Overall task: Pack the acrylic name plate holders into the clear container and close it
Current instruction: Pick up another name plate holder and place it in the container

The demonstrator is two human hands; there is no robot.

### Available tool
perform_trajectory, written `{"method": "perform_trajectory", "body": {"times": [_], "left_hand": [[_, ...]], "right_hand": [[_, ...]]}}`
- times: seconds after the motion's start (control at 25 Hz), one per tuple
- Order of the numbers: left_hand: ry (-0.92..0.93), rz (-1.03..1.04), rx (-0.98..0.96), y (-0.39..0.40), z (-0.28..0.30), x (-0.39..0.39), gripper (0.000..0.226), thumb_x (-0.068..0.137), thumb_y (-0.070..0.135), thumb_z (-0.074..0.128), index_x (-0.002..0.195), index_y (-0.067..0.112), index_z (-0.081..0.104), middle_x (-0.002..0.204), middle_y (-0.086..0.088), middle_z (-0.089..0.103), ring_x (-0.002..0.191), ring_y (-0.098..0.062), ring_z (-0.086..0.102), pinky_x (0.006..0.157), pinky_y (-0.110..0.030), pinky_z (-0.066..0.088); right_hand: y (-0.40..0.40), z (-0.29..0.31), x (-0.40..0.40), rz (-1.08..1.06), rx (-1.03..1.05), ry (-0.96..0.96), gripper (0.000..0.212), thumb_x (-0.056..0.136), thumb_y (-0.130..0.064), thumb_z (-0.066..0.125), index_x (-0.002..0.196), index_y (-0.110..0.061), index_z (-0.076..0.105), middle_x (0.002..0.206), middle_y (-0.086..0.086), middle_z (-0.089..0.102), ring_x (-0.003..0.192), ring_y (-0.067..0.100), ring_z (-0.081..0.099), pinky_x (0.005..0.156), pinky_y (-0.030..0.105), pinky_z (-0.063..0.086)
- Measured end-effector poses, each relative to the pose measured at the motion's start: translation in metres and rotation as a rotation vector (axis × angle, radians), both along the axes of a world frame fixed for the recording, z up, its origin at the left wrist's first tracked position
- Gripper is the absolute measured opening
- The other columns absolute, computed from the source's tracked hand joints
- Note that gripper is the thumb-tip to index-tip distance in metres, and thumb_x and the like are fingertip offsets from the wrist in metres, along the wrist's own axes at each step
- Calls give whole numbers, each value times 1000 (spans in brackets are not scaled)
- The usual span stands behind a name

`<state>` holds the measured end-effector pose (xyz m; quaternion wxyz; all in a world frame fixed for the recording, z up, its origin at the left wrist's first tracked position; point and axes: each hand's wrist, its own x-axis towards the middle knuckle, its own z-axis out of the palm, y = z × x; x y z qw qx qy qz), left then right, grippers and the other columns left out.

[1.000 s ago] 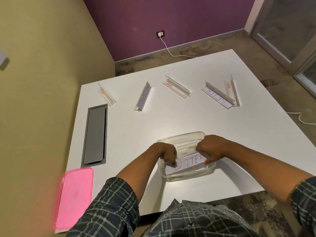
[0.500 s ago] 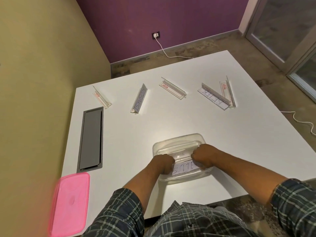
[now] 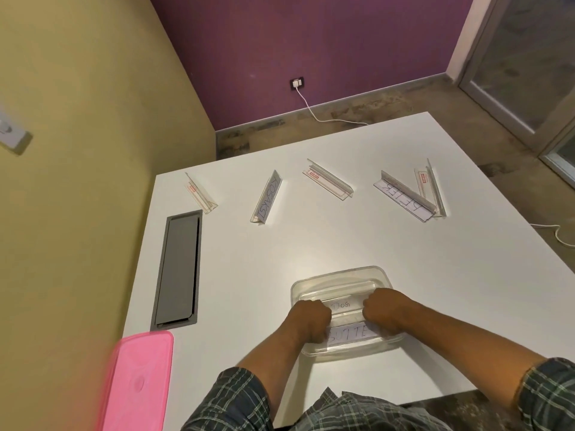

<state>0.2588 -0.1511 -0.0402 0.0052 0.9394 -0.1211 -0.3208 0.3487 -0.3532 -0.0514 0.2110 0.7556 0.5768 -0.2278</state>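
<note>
A clear container (image 3: pixel 339 276) sits near the table's front edge. Inside it lie two name plate holders: one reading "DOG" (image 3: pixel 342 305) and one with "BUTTE" showing (image 3: pixel 348 333). My left hand (image 3: pixel 311 318) and my right hand (image 3: pixel 385 311) are both curled inside the container, gripping the ends of the "BUTTE" holder. Several more holders lie across the far half of the table: one at the far left (image 3: pixel 200 194), "KOSAKSI" (image 3: pixel 267 197), one in the middle (image 3: pixel 326 180), "PETER" (image 3: pixel 403 195) and one leaning beside it (image 3: pixel 431 188). The pink lid (image 3: pixel 137 384) rests at the front left corner.
A grey cable hatch (image 3: pixel 179 269) is set into the white table (image 3: pixel 435 275) on the left. Yellow wall runs along the left side, purple wall at the back. A white cable (image 3: pixel 323 116) trails over the floor behind the table.
Both hands have pressed the "BUTTE" holder lower into the container. The view has tilted so the table sits lower in frame.
</note>
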Motion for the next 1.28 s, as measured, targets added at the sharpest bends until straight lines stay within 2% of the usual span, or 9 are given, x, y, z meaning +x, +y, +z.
{"method": "perform_trajectory", "body": {"times": [0.12,0.32,0.52,0.72,0.84,0.92,1.0,1.12,1.28], "left_hand": [[-7,-25,-35,3,12,6,28,83,39,66,73,13,61,90,-12,72,84,-35,67,64,-32,43],[-250,218,-259,24,32,22,36,89,40,49,68,14,62,72,-4,68,68,-26,58,60,-30,44],[-501,681,-404,74,49,54,46,92,48,46,75,11,67,73,0,71,72,-20,65,68,-34,54],[-573,991,-460,141,45,91,40,96,40,53,76,9,67,73,-2,71,75,-23,67,72,-38,56],[-599,1093,-476,172,37,111,21,95,32,59,99,14,69,96,-1,70,92,-20,65,81,-33,53],[-594,1151,-478,188,29,125,29,96,31,61,120,15,65,112,-2,67,101,-21,65,87,-34,52],[-582,1190,-505,199,17,140,39,96,31,62,131,14,60,121,-6,66,108,-25,66,93,-39,53],[-583,1199,-546,203,2,158,43,97,29,62,135,10,59,126,-8,66,109,-28,67,95,-39,53],[-574,1213,-581,205,-19,182,31,98,27,58,123,10,64,119,-8,70,107,-28,65,93,-40,54]], "right_hand": [[2,7,5,51,58,16,24,90,-32,57,83,-14,72,88,11,71,80,33,68,72,37,49],[17,32,32,226,524,-136,40,89,-41,66,54,-23,56,48,-5,54,39,20,51,43,21,32],[75,61,83,145,771,-213,43,89,-36,69,53,-19,54,48,-2,55,39,24,53,40,23,37],[137,72,138,97,722,-258,42,89,-34,69,54,-17,54,50,-1,58,41,27,56,42,22,37],[175,66,174,-90,675,-232,35,97,-42,53,74,-20,66,68,-2,69,61,26,68,51,26,39],[201,59,201,-314,599,-164,32,99,-48,46,106,-28,69,96,-5,74,90,24,71,67,31,49],[224,51,230,-538,549,-38,42,96,-48,51,134,-31,57,120,-6,70,113,21,65,87,36,53],[252,33,264,-842,599,245,60,94,-36,60,150,-25,41,136,-3,64,123,22,60,99,37,49],[284,0,292,-1032,671,469,71,93,-18,62,157,-19,30,154,5,46,136,24,50,112,36,39]]}}
